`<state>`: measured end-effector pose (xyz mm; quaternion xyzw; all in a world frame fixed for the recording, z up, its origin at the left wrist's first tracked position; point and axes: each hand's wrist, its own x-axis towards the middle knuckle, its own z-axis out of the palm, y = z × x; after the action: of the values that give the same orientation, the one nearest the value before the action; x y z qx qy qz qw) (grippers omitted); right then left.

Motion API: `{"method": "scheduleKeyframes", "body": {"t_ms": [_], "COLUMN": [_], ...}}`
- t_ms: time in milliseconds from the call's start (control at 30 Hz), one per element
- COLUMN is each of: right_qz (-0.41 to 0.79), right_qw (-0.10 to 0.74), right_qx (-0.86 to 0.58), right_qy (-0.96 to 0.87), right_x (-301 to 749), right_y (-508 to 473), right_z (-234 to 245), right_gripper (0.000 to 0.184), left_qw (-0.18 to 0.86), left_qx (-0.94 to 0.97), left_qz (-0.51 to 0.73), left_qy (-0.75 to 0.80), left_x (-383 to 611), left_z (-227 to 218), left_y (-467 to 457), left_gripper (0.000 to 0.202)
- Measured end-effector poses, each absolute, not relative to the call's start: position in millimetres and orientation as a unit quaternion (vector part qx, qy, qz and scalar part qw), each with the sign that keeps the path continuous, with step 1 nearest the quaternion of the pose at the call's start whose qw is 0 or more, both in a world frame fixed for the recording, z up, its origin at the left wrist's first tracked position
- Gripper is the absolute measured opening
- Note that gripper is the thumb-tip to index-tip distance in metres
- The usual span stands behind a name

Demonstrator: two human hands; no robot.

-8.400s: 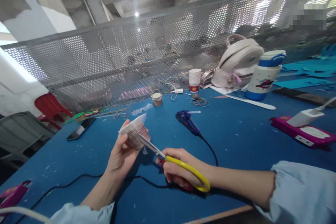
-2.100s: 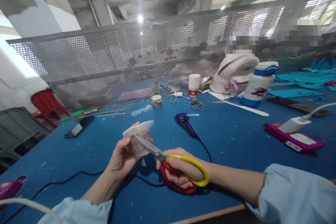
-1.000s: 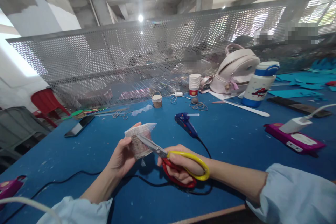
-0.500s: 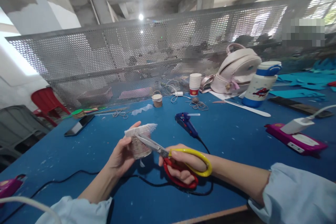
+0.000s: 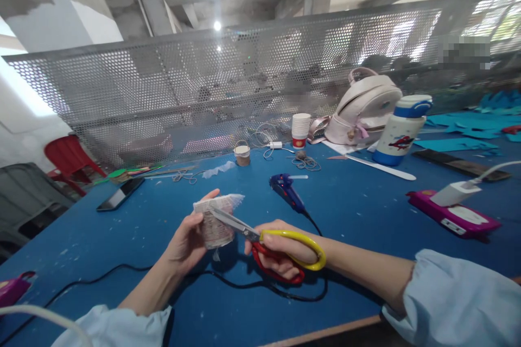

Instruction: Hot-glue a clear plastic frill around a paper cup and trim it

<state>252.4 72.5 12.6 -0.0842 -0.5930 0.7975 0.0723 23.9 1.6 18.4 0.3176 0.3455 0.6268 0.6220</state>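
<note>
My left hand [image 5: 188, 241] is wrapped round a small twine-covered cup [image 5: 218, 230] with whitish netting sticking out at its upper rim, held tilted above the table. In my right hand [image 5: 280, 252] is a pair of scissors [image 5: 293, 238] with one yellow and one red handle loop. The scissor blades point left and lie against the cup's side near the rim; they look nearly closed. A scrap of netting hangs below the cup. Beyond my right hand a blue glue gun [image 5: 287, 192] lies on the table.
On the blue table [image 5: 350, 217] stand a small basket [image 5: 242, 155], stacked paper cups [image 5: 300, 131], a bottle [image 5: 401, 133] and a backpack [image 5: 364, 108]. A phone [image 5: 121, 194] lies left, a purple power strip [image 5: 453, 214] right. A black cord [image 5: 220, 278] runs beneath my hands.
The view has shifted slightly. The scissor handles have drawn a little closer together, with the blades still at the cup's rim. Both hands keep their holds.
</note>
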Motion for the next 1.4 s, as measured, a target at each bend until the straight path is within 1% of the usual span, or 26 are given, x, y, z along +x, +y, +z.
{"method": "scheduleKeyframes", "body": {"t_ms": [167, 267, 600, 767, 1000, 1167, 1400], "right_qz": [0.764, 0.767, 0.776, 0.787, 0.794, 0.776, 0.763], "right_qw": [0.090, 0.089, 0.099, 0.076, 0.064, 0.079, 0.086], "right_qx": [-0.114, -0.121, -0.111, -0.104, -0.103, -0.115, -0.119], "right_qy": [-0.629, -0.624, -0.612, -0.603, -0.595, -0.615, -0.629], "right_x": [253.5, 253.5, 252.8, 254.1, 253.3, 254.6, 256.9], "right_y": [69.7, 68.9, 69.9, 72.9, 73.6, 73.6, 74.9], "right_z": [20.3, 22.4, 18.9, 16.7, 17.3, 17.8, 16.3], "right_gripper": [0.058, 0.059, 0.056, 0.052, 0.056, 0.056, 0.057], "left_qw": [0.619, 0.619, 0.619, 0.620, 0.620, 0.623, 0.622], "left_qx": [0.309, 0.309, 0.310, 0.305, 0.293, 0.296, 0.314], "left_qz": [0.629, 0.627, 0.629, 0.630, 0.633, 0.630, 0.621], "left_qy": [0.354, 0.358, 0.354, 0.354, 0.359, 0.356, 0.360], "left_x": [24.7, 26.0, 25.0, 25.2, 25.8, 24.4, 22.3], "left_z": [18.7, 20.2, 18.8, 19.2, 21.5, 18.6, 15.0], "left_y": [2.0, 1.7, 2.6, 2.6, 2.5, 2.9, 4.1], "left_gripper": [0.084, 0.083, 0.080, 0.082, 0.080, 0.079, 0.084]}}
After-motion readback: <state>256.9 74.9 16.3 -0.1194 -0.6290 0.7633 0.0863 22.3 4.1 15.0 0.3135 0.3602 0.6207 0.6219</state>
